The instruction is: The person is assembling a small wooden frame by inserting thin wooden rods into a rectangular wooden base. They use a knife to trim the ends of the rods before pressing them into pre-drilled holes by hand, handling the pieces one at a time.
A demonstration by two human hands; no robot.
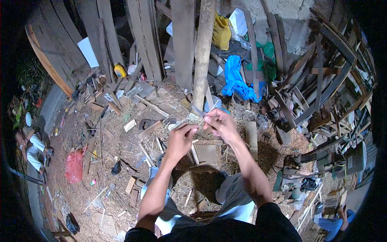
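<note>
Hands raised together over a littered yard floor. We see the left hand and right hand meeting at chest height, fingertips of both pinched on a thin pale strip that spans the short gap between them; it may be a sliver of cane or a straw, the view is too small to say. Both sets of fingers are curled closed around it. Below the hands lies a small wooden frame on the straw-strewn ground, with offcuts all round. An upright wooden post stands just beyond, a blue plastic sheet beside it, a red bag well off to the left. We judge the work early: the strip is only held, joined to nothing that we can see.
</note>
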